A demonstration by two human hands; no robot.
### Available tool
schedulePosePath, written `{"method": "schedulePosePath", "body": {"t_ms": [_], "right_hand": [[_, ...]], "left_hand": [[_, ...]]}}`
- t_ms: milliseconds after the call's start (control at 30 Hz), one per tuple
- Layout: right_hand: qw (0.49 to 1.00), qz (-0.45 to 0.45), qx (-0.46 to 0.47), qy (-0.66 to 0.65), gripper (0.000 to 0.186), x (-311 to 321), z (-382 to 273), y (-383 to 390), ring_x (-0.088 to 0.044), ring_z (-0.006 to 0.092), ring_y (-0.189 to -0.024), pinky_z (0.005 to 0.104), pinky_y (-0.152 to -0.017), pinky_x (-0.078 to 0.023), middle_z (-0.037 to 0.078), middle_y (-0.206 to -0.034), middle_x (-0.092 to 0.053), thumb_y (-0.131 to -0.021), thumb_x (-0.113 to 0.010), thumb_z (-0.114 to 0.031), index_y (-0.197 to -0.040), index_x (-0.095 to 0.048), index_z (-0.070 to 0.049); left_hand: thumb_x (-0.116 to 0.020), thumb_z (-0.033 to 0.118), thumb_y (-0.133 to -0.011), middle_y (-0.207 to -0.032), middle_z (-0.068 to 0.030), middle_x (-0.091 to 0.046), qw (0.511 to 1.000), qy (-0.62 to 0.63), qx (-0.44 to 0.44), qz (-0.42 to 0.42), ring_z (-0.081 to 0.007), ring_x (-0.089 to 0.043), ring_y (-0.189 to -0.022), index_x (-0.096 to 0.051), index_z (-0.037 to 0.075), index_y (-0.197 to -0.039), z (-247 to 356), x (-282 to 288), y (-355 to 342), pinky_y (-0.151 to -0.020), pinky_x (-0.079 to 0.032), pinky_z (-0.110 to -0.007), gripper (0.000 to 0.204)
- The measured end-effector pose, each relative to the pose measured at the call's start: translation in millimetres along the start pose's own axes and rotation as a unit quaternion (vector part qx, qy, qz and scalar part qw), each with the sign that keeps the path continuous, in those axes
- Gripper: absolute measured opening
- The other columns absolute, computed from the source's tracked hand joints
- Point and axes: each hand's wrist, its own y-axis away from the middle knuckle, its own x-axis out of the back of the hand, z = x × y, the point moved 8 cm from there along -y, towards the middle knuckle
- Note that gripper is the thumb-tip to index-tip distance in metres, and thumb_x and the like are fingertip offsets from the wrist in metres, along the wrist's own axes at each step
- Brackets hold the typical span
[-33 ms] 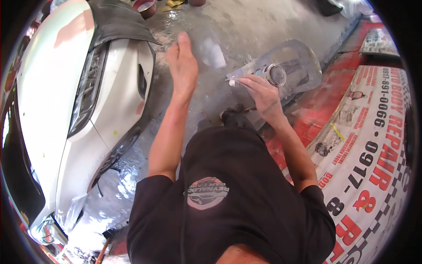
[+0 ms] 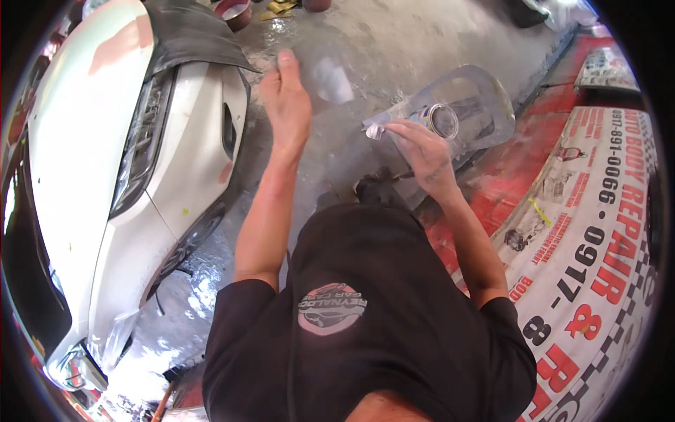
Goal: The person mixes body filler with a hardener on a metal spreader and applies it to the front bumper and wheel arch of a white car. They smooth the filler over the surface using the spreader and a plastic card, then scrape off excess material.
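left hand (image 2: 287,111) shifted leftward, grip unclear, right hand (image 2: 422,149) pinching lumpy white wad (image 2: 375,131), round metal-rimmed can (image 2: 443,122) nearby

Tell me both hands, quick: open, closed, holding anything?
Left hand: cannot tell; its grip is hidden, a blurred whitish patch beside it.
Right hand: closed, pinching a small white piece at the fingertips.

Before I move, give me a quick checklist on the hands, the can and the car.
1. Right hand pinching the whitish piece: ok, seems held at the fingertips.
2. Left hand off the white car: ok, they show apart.
3. Left hand's grip: cannot tell, its fingers are partly hidden.
4. Can upright: ok, looks so.
5. Can's lid off: cannot tell.
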Motion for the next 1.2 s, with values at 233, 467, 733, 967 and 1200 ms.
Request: {"method": "schedulePosePath", "body": {"t_ms": [233, 467, 733, 967, 1200], "right_hand": [[0.987, 0.057, 0.124, -0.081, 0.04, 5, -76, -15, -0.063, 0.0338, -0.115, 0.0377, -0.1, -0.049, 0.019, -0.122, -0.066, -0.083, -0.059, 0.007, -0.122, -0.068, 0.0], [0.981, -0.037, 0.169, 0.092, 0.047, -40, -44, -5, -0.06, 0.0389, -0.117, 0.0427, -0.098, -0.05, 0.019, -0.127, -0.061, -0.081, -0.06, 0.01, -0.126, -0.065, 0.0], [0.974, -0.052, 0.165, 0.146, 0.049, -26, -73, -51, -0.059, 0.0362, -0.117, 0.0446, -0.101, -0.048, 0.016, -0.125, -0.064, -0.079, -0.053, 0.006, -0.125, -0.067, -0.004], [0.958, -0.101, 0.213, 0.161, 0.041, -78, -75, -17, -0.059, 0.0275, -0.112, 0.0442, -0.09, -0.049, 0.006, -0.114, -0.063, -0.08, -0.059, -0.005, -0.12, -0.068, -0.012], [0.959, -0.088, 0.218, 0.158, 0.041, -76, -56, 6, -0.058, 0.0271, -0.114, 0.0458, -0.09, -0.048, 0.005, -0.113, -0.062, -0.078, -0.06, -0.006, -0.118, -0.069, -0.013]], "left_hand": [[-0.049, 0.032, -0.107, -0.125, -0.0144, -0.065, 0.893, 0.315, 0.311, -0.081, -0.0256, -0.064, -0.114, -0.054, -0.002, -0.135, -57, -7, 67, -0.102, -0.05, -0.04, 0.044], [-0.049, 0.027, -0.107, -0.125, -0.0148, -0.066, 0.884, 0.369, 0.283, -0.052, -0.0276, -0.065, -0.115, -0.054, -0.004, -0.133, -41, 19, 83, -0.101, -0.052, -0.042, 0.041], [-0.052, 0.035, -0.107, -0.098, -0.0106, -0.069, 0.99, 0.003, 0.116, -0.083, -0.0148, -0.064, -0.086, -0.066, -0.007, -0.108, -23, 53, 56, -0.074, -0.052, -0.031, 0.044], [-0.05, 0.03, -0.107, -0.069, 0.004, -0.044, 0.991, -0.009, 0.125, 0.041, -0.0084, -0.034, -0.066, -0.056, 0.0, -0.077, -12, 52, 65, -0.055, -0.03, -0.032, 0.043], [-0.05, 0.029, -0.107, -0.072, 0.0035, -0.047, 0.985, -0.014, 0.161, 0.065, -0.0091, -0.037, -0.068, -0.059, 0.0, -0.081, -27, 50, 74, -0.058, -0.033, -0.032, 0.04]]}}
